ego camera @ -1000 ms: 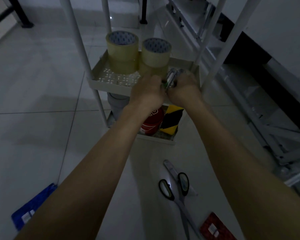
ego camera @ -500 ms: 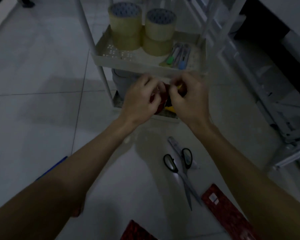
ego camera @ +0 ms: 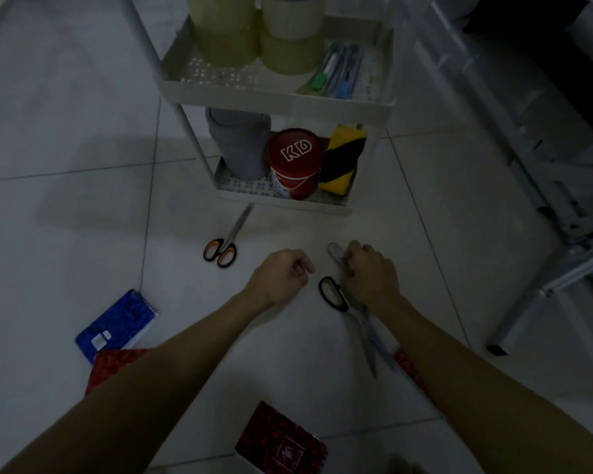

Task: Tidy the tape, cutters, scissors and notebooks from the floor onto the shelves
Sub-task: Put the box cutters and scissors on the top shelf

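Note:
My right hand [ego camera: 370,275] is down on the floor with its fingers curled over a silver cutter [ego camera: 335,253], whose tip sticks out past them. It also covers one handle of the black-handled scissors [ego camera: 332,293]. My left hand [ego camera: 281,275] hovers just left of it, loosely curled with nothing in it. Orange-handled scissors [ego camera: 221,252] lie in front of the white shelf cart [ego camera: 274,94]. A blue notebook [ego camera: 117,325] and red notebooks [ego camera: 281,443] [ego camera: 112,367] lie on the floor. Clear tape rolls [ego camera: 257,35] and several cutters [ego camera: 339,75] sit on the upper shelf.
The lower shelf [ego camera: 281,200] holds a grey roll [ego camera: 240,142], a red KD roll [ego camera: 295,162] and yellow-black tape [ego camera: 343,159]. A metal rack frame [ego camera: 545,186] stands at the right. Another red notebook [ego camera: 413,369] lies under my right forearm.
Both hands left the upper shelf, where the cutters now lie, and dropped to the floor. My right hand has come down onto the silver cutter beside the black scissors. The view tilted downward.

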### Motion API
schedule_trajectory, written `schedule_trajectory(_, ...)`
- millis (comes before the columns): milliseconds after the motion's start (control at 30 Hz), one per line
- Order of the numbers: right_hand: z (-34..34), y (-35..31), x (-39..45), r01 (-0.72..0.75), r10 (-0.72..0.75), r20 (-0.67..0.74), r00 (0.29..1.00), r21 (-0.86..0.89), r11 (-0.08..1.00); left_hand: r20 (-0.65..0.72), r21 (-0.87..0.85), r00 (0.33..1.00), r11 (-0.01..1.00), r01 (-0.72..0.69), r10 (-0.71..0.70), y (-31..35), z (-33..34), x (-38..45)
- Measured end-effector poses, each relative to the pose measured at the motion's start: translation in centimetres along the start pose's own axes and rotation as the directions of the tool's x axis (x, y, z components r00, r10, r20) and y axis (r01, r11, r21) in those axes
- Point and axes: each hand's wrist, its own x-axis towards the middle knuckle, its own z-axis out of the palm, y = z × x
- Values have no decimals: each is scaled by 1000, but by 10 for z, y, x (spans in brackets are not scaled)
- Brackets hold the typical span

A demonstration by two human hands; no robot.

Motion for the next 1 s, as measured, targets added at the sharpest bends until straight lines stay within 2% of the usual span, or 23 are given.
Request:
schedule_trajectory(100,-1,0,6,-12,13,-5,1000,109,994,-17,-68,1000,998,20,-21,0,-1,5)
schedule_trajectory(200,-6,0,8,33,-6,-78,997,340,940,-56,-184,996,981,64,-75,2,-5,9)
schedule_trajectory(333,-24,-13,13,142,-19,-201,979,621,770,40,-458,988,876,152,-150,18,-12,12)
schedule_trajectory(467,-49,-36,20,119,30,-170,985,797,593,160,-636,977,743,209,-138,38,-21,15)
schedule_trajectory(533,-59,-44,24,112,67,-171,983,846,522,122,-710,986,684,166,-112,45,-29,16)
schedule_trajectory(600,-70,-49,27,134,82,-198,977,865,484,70,-730,995,676,103,-77,53,-40,14)
schedule_trajectory(700,-90,-53,27,221,101,-301,948,854,471,32,-684,999,729,10,16,68,-60,10)
schedule_trajectory(767,-106,-53,26,273,165,-373,913,859,432,-13,-618,995,782,-84,96,78,-75,7)
schedule_trajectory(867,-126,-45,28,309,297,-431,852,872,379,-132,-569,971,787,-238,198,94,-100,1)
schedule_trajectory(1000,-143,-29,34,276,433,-391,812,911,307,-339,-504,904,761,-407,260,119,-136,6)
